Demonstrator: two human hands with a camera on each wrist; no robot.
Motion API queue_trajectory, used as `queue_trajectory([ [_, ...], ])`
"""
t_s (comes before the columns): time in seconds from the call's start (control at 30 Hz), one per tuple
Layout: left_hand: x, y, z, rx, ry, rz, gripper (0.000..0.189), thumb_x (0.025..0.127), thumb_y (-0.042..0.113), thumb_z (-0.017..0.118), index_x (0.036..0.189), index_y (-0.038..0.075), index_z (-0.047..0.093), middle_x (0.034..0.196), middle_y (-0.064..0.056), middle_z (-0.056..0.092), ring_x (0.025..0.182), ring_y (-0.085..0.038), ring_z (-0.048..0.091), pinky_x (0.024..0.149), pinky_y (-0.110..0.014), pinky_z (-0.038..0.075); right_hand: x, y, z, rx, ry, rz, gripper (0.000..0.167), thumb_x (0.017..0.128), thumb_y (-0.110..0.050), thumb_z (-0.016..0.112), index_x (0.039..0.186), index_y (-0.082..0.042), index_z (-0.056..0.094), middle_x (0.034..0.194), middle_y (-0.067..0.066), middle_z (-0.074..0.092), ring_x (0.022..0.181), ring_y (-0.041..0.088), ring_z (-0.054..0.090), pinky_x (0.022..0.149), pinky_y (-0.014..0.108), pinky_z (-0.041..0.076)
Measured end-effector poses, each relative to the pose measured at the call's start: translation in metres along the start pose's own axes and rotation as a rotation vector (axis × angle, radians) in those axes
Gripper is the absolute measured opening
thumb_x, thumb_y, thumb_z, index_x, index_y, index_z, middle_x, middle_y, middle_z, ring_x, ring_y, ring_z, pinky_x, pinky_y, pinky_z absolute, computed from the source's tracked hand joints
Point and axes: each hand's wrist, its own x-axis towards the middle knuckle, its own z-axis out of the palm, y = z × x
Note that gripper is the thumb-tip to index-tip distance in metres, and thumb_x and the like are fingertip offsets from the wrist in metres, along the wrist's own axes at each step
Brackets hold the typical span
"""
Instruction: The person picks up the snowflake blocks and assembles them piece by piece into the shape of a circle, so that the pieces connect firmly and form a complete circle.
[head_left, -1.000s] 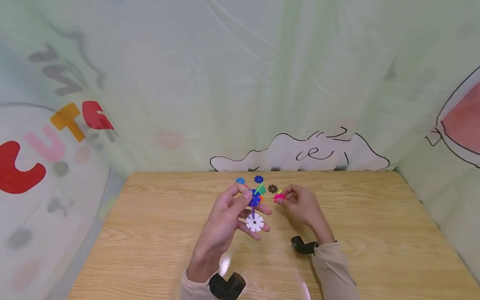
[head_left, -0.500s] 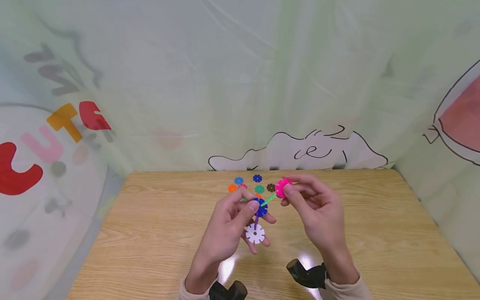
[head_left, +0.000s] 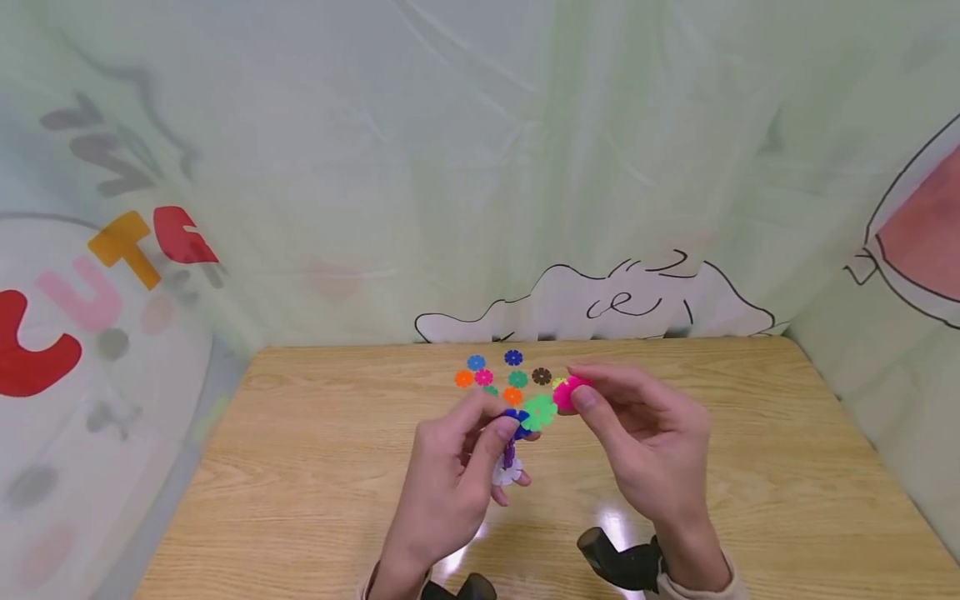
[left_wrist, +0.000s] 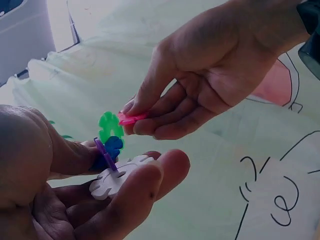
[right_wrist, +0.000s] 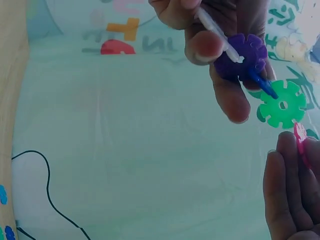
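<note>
Low in the head view, the bare left hand (head_left: 453,471) pinches with thumb and fingers near centre, the bare right hand (head_left: 654,450) likewise, further right.

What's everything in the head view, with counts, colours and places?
Loose discs: nine visible; two orange, two teal, one each light blue, dark blue, pink, brown, yellow; on table
Joined discs: four; white, purple, blue, light green; above table
Held disc: one, pink, at green's edge
Table: one, tan, below
Printed curtain: count unclear, pale green, around table
Wrist devices: two, black, wrists
Sleeves: two, beige, forearms
Left hand: one, holding joined discs
Right hand: one, pinching held disc
</note>
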Motion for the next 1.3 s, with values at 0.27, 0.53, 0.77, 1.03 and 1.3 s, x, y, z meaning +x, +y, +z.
queue_trajectory([
  [0.27,-0.002,0.001,0.005,0.158,0.049,0.139,0.008,0.107,0.005,0.059,0.101,0.007,0.064,0.073,-0.006,0.065,0.062,-0.005,0.070,0.044,-0.016,0.054,0.000,0.000,0.004,0.066,-0.030,-0.075,0.018,0.091,0.016,0.072,0.109,0.018,0.072,0.102,0.007,0.081,0.087,0.014,0.078,0.080,0.020,0.064],
  [0.53,0.000,-0.001,0.010,0.177,0.105,0.192,0.009,0.106,0.001,0.060,0.100,0.004,0.066,0.073,-0.008,0.069,0.059,-0.009,0.072,0.045,-0.014,0.053,-0.002,0.001,0.006,0.083,0.011,-0.061,0.021,0.088,0.015,0.076,0.108,0.020,0.072,0.099,0.008,0.082,0.079,0.013,0.076,0.078,0.021,0.065],
  [0.77,0.005,-0.008,0.007,0.031,0.060,0.046,0.011,0.110,0.006,0.055,0.102,0.000,0.061,0.088,-0.018,0.076,0.058,-0.020,0.075,0.040,-0.026,0.055,-0.001,0.006,0.011,0.039,0.018,0.011,0.023,0.088,0.018,0.073,0.112,0.018,0.072,0.102,0.007,0.082,0.076,0.012,0.077,0.073,0.021,0.064],
  [1.03,0.019,-0.022,-0.010,-0.237,0.047,-0.278,0.013,0.115,0.008,0.039,0.110,-0.003,0.044,0.108,-0.034,0.073,0.071,-0.028,0.079,0.056,-0.044,0.065,0.005,0.041,0.007,-0.303,-0.018,0.208,0.042,0.099,0.005,0.068,0.139,-0.007,0.069,0.118,0.009,0.080,0.070,0.008,0.076,0.060,0.018,0.058],
  [1.3,0.026,-0.044,-0.029,-0.334,0.186,-0.345,0.021,0.113,0.003,0.038,0.133,-0.002,0.043,0.110,-0.031,0.076,0.081,-0.021,0.081,0.068,-0.026,0.064,-0.014,0.130,-0.009,-0.650,-0.272,0.464,0.038,0.104,-0.014,0.070,0.139,-0.001,0.067,0.135,0.020,0.072,0.108,0.039,0.075,0.083,0.043,0.067],
])
